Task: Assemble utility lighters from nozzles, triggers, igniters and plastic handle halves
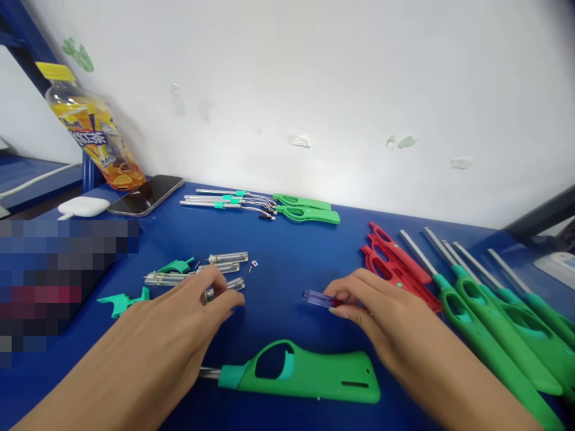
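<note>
My right hand (363,302) pinches a small see-through violet cylinder (318,298) with a red end; the rest of it is hidden by the fingers. My left hand (193,317) is over the left side of the table, thumb and index finger apart, close to a clear fuel tank (237,284); contact cannot be made out. Another clear tank (229,257) lies just beyond, among several. Teal trigger pieces (121,302) lie beside that hand. Between my forearms rests a green gas lighter (318,374), its metal tube partly behind my left wrist.
Several green lighters (476,317) and red casing halves (398,269) lie at right. Metal tubes with wires (215,205) and green casings (308,214) lie near the wall. A phone (146,196), white case (84,206) and tea bottle (90,129) stand back left.
</note>
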Motion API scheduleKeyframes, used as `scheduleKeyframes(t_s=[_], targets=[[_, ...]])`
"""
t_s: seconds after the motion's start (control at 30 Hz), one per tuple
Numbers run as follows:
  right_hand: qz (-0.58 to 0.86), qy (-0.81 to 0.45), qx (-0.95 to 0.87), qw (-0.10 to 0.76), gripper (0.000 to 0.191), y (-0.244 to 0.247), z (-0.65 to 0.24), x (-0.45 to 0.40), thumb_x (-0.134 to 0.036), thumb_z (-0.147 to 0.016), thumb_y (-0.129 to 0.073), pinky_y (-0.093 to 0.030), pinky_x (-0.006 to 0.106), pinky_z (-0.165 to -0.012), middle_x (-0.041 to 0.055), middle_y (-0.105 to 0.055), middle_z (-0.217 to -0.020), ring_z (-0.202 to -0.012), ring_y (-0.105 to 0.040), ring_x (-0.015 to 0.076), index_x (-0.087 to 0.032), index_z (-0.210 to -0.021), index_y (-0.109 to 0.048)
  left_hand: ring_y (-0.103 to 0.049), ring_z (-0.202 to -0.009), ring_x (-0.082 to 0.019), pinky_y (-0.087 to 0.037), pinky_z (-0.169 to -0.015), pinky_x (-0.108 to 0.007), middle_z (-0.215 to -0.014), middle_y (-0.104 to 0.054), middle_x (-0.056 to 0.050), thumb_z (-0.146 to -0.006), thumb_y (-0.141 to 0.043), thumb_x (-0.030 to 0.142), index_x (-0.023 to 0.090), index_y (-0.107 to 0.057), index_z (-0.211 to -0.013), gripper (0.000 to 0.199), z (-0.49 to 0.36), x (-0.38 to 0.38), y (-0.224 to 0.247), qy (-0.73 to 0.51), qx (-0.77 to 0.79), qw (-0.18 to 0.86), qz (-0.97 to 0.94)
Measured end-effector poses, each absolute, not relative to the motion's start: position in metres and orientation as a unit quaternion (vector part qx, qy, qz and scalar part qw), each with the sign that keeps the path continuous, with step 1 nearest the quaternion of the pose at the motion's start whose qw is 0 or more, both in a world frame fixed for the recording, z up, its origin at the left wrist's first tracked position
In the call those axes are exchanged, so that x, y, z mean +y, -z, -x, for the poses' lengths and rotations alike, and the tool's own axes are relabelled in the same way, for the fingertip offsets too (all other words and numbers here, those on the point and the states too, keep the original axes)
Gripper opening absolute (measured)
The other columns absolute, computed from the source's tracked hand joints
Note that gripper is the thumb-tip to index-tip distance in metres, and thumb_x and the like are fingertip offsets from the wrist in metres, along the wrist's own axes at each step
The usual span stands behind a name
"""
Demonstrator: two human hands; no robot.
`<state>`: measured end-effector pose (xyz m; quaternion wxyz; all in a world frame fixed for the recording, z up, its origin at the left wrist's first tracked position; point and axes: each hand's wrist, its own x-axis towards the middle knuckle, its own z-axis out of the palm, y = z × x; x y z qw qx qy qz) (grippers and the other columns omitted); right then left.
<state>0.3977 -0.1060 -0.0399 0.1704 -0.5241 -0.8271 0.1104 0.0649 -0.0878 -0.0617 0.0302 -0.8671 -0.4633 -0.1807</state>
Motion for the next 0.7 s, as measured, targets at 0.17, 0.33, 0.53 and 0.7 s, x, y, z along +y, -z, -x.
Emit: scheduleKeyframes(t_s=[0.17, 0.33, 0.53, 0.7], targets=[[0.541, -0.077, -0.816, 0.188, 0.025, 0.037, -0.398, -0.109, -0.019, -0.117, -0.055, -0.071, 0.035, -0.079, 0.0009, -0.089, -0.117, -0.102, -0.091, 0.0249, -0.031, -0.126, -0.075, -0.089, -0.072, -0.034, -0.066, -0.045, -0.038, -0.117, -0.087, -0.019, -0.098, -0.04, 0.005, 0.022, -0.089, -0.118, 0.055, -0.07, -0.082, 0.051, 0.124, -0.419, 0.146, 0.887], [0.544, -0.016, -0.806, 0.234, 0.033, 0.039, -0.394, -0.11, -0.021, -0.115, -0.062, -0.072, 0.037, -0.077, 0.0009, -0.09, -0.12, -0.097, -0.091, 0.027, -0.036, -0.144, -0.07, -0.086, -0.062, -0.032, -0.063, -0.041, -0.037, -0.108, -0.088, -0.017, -0.089, -0.038, 0.001, 0.021, -0.085, -0.106, 0.054, -0.072, -0.082, 0.049, 0.107, -0.404, 0.106, 0.902], [0.553, 0.025, -0.757, 0.348, 0.062, 0.027, -0.383, -0.116, -0.024, -0.118, -0.058, -0.07, 0.029, -0.082, -0.0002, -0.082, -0.121, -0.1, -0.086, 0.0196, -0.046, -0.174, -0.045, -0.085, -0.059, -0.03, -0.055, -0.037, -0.036, -0.114, -0.086, -0.016, -0.103, -0.031, 0.005, 0.023, -0.074, -0.107, 0.046, -0.074, -0.087, 0.053, 0.14, -0.385, 0.149, 0.9], [0.55, -0.043, -0.68, 0.484, 0.05, 0.016, -0.373, -0.127, -0.03, -0.112, -0.075, -0.07, 0.025, -0.085, -0.005, -0.081, -0.119, -0.098, -0.085, 0.0165, -0.052, -0.156, -0.066, -0.083, -0.068, -0.019, -0.054, -0.051, -0.029, -0.104, -0.084, 0.005, -0.126, -0.04, 0.031, 0.033, -0.06, -0.119, 0.022, -0.085, -0.105, 0.054, 0.256, -0.404, 0.013, 0.878]])
